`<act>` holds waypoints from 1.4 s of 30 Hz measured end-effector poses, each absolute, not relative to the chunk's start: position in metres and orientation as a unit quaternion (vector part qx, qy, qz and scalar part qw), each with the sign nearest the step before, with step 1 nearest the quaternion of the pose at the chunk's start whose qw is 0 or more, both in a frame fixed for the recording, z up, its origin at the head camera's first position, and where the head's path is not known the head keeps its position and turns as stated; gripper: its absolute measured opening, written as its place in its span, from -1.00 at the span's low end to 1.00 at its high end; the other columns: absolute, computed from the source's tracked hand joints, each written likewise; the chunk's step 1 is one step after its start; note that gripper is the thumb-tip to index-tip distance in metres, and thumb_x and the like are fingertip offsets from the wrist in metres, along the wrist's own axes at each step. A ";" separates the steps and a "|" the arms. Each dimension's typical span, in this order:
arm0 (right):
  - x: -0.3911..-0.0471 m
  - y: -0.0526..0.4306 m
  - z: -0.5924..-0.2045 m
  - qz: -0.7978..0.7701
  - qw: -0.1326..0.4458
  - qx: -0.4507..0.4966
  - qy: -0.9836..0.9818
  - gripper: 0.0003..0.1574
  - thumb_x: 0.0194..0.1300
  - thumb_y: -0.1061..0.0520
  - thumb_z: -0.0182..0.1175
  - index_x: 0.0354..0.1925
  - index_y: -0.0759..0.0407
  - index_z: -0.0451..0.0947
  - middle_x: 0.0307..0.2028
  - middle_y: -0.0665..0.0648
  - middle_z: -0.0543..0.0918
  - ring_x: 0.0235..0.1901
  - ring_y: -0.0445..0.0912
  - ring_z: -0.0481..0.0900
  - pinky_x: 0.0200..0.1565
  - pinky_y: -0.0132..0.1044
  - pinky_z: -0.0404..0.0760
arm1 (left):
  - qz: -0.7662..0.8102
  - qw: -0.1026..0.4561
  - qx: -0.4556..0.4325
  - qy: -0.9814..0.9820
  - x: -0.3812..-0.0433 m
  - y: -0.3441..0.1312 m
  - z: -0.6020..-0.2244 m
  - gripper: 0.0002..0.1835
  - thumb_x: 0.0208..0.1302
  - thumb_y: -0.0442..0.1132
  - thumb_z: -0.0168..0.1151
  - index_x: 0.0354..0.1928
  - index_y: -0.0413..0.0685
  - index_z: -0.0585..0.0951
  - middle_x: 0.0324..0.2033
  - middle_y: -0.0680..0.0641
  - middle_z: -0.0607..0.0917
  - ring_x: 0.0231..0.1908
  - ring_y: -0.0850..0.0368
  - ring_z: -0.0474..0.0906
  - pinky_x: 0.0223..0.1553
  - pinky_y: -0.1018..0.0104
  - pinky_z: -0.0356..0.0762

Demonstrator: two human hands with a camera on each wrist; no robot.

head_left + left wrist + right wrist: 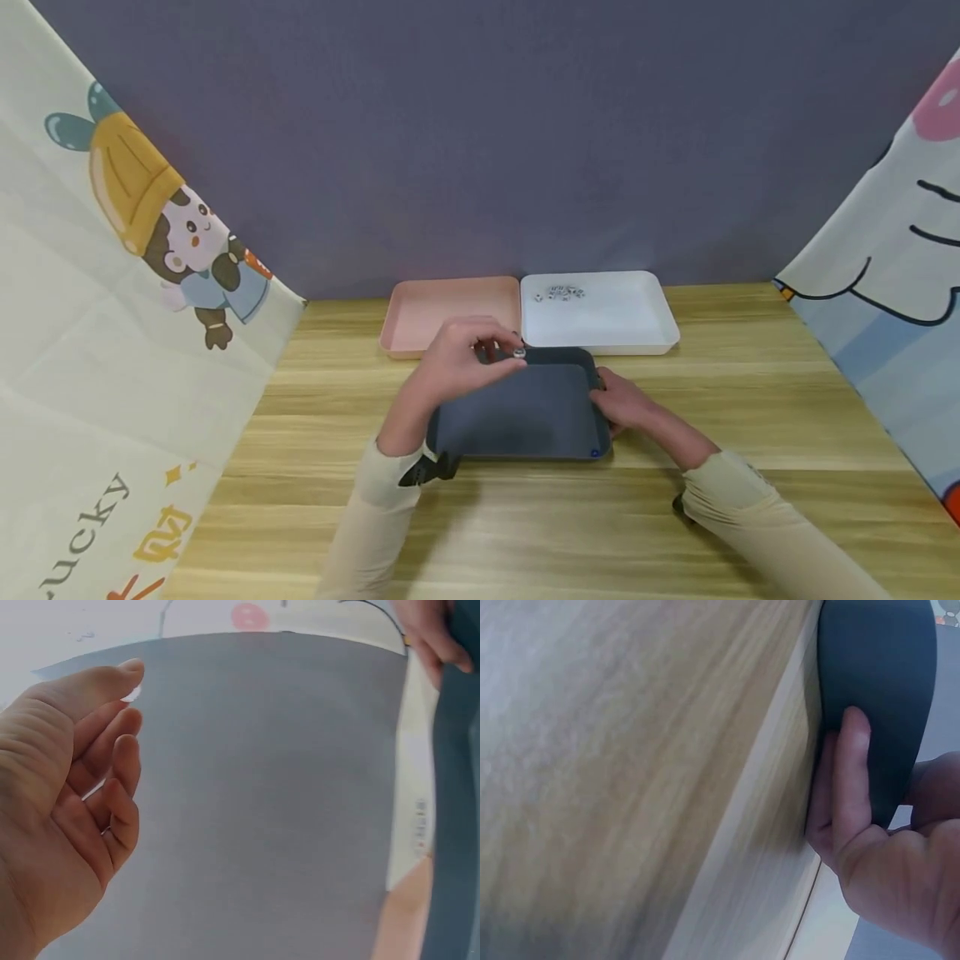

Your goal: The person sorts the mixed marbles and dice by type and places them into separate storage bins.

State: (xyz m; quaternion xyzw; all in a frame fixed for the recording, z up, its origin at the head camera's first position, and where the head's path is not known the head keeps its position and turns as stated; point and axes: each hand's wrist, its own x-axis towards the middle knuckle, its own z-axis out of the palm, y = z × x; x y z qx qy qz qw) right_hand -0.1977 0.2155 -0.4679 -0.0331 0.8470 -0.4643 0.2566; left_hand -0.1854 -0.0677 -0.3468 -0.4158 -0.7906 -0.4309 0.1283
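My left hand [468, 358] is over the far left part of a dark grey tray [525, 412]. Between thumb and forefinger it pinches a small whitish piece [519, 353], which shows as a pale bit [132, 694] in the left wrist view; its exact kind cannot be told. My right hand [624, 400] grips the right side of the dark tray, thumb at the rim. In the right wrist view, its fingers [852, 772] lie along the tray's outer wall [881, 667]. A small blue piece [595, 453] lies in the tray's near right corner.
Behind the dark tray stand a pink tray [450, 304] on the left and a white tray [622, 312] on the right, side by side. Several small black-and-white pieces [564, 292] lie in the white one. Everything rests on a wood-grain table [540, 533] before a grey backdrop [517, 142].
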 end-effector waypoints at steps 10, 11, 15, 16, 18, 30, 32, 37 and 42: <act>-0.201 0.217 -0.466 -0.440 0.238 -0.050 0.865 -0.35 0.46 0.17 -0.19 0.43 0.34 0.01 0.21 0.59 0.29 -0.39 0.07 0.63 -0.52 -0.07 0.63 | -0.409 0.236 -0.462 -0.751 -0.143 -0.069 -0.317 -0.86 0.03 -0.32 0.50 -0.33 -0.02 0.73 -0.50 0.14 0.63 -0.53 0.31 0.46 -0.47 0.52 0.42; -0.202 0.218 -0.466 -0.437 0.238 -0.051 0.866 -0.34 0.46 0.17 -0.19 0.44 0.35 -0.01 0.22 0.60 0.27 -0.38 0.06 0.63 -0.51 -0.08 0.63 | -0.411 0.236 -0.467 -0.747 -0.140 -0.069 -0.315 -0.85 0.03 -0.33 0.50 -0.33 -0.03 0.73 -0.50 0.13 0.63 -0.53 0.32 0.45 -0.47 0.52 0.42; -0.204 0.218 -0.467 -0.436 0.242 -0.042 0.866 -0.31 0.45 0.17 -0.19 0.45 0.36 -0.04 0.22 0.62 0.26 -0.35 0.08 0.63 -0.52 -0.09 0.64 | -0.426 0.230 -0.478 -0.733 -0.135 -0.068 -0.311 -0.84 0.01 -0.38 0.50 -0.33 -0.06 0.73 -0.51 0.11 0.65 -0.56 0.28 0.46 -0.52 0.45 0.46; -0.204 0.217 -0.467 -0.437 0.243 -0.040 0.865 -0.31 0.45 0.16 -0.19 0.45 0.36 -0.04 0.22 0.62 0.26 -0.35 0.09 0.63 -0.51 -0.10 0.64 | -0.431 0.228 -0.479 -0.730 -0.135 -0.068 -0.310 -0.83 0.01 -0.39 0.50 -0.34 -0.07 0.73 -0.51 0.11 0.65 -0.56 0.27 0.47 -0.53 0.44 0.46; -0.204 0.217 -0.467 -0.436 0.244 -0.041 0.865 -0.30 0.44 0.16 -0.19 0.45 0.36 -0.04 0.23 0.62 0.25 -0.34 0.09 0.63 -0.51 -0.10 0.64 | -0.436 0.226 -0.480 -0.727 -0.135 -0.068 -0.309 -0.83 0.00 -0.41 0.50 -0.34 -0.08 0.73 -0.52 0.10 0.65 -0.56 0.28 0.46 -0.54 0.43 0.46; -0.200 0.216 -0.467 -0.442 0.243 -0.047 0.863 -0.32 0.44 0.18 -0.18 0.44 0.36 -0.03 0.22 0.64 0.24 -0.27 0.17 0.63 -0.50 -0.06 0.64 | -0.473 0.211 -0.477 -0.710 -0.158 -0.077 -0.313 -0.76 -0.02 -0.47 0.48 -0.28 -0.11 0.70 -0.59 0.09 0.56 -0.62 0.37 0.37 -0.58 0.47 0.39; -0.200 0.216 -0.466 -0.442 0.243 -0.049 0.862 -0.31 0.44 0.18 -0.18 0.44 0.37 -0.03 0.22 0.64 0.24 -0.28 0.17 0.63 -0.50 -0.06 0.64 | -0.493 0.196 -0.469 -0.706 -0.167 -0.078 -0.316 -0.75 -0.03 -0.50 0.47 -0.27 -0.13 0.70 -0.60 0.10 0.55 -0.63 0.35 0.35 -0.60 0.43 0.36; -0.200 0.216 -0.466 -0.440 0.243 -0.051 0.863 -0.32 0.44 0.17 -0.18 0.43 0.36 -0.02 0.21 0.62 0.26 -0.34 0.11 0.63 -0.49 -0.06 0.63 | -0.539 0.158 -0.445 -0.698 -0.194 -0.081 -0.323 -0.78 0.02 -0.53 0.43 -0.27 -0.18 0.71 -0.66 0.09 0.53 -0.68 0.23 0.32 -0.64 0.33 0.29; -0.199 0.215 -0.470 -0.439 0.241 -0.051 0.864 -0.35 0.45 0.18 -0.18 0.43 0.34 0.02 0.18 0.60 0.32 -0.40 0.06 0.62 -0.50 -0.07 0.63 | -0.547 0.139 -0.404 -0.720 -0.224 -0.086 -0.330 -0.83 0.14 -0.45 0.39 -0.21 -0.16 0.72 -0.65 0.04 0.56 -0.70 0.15 0.34 -0.65 0.28 0.29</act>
